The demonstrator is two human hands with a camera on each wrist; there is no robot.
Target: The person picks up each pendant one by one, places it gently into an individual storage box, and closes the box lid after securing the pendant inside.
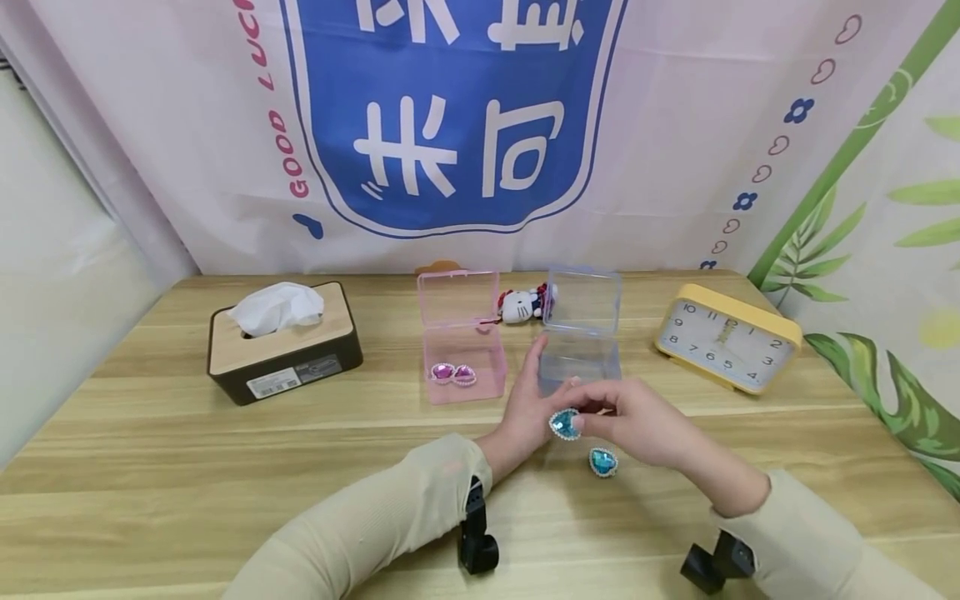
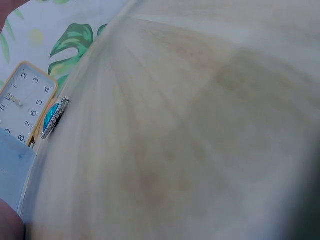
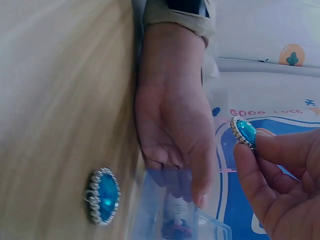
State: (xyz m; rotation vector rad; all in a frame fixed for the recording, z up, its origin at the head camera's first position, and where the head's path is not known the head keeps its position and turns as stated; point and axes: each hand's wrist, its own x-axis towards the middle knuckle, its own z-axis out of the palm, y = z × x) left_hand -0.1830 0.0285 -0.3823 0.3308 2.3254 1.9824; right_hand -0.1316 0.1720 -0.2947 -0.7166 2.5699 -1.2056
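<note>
In the head view my right hand (image 1: 637, 421) pinches a teal jewel with a beaded silvery rim (image 1: 564, 424) between thumb and fingers, above the table. A second teal jewel (image 1: 603, 462) lies on the wood below that hand. My left hand (image 1: 521, 417) holds the front left corner of a clear blue box (image 1: 581, 367), whose lid stands raised. The right wrist view shows the left fingers partly behind the box's see-through wall. To the left stands a clear pink box (image 1: 468, 395), lid also up, with two pink jewels (image 1: 453, 374) inside.
A tissue box (image 1: 300, 362) stands at the left of the table, a yellow clock (image 1: 727, 340) at the right. Behind the boxes lies a small white cat doll (image 1: 519, 307). A printed cloth (image 1: 450, 208) hangs along the back edge.
</note>
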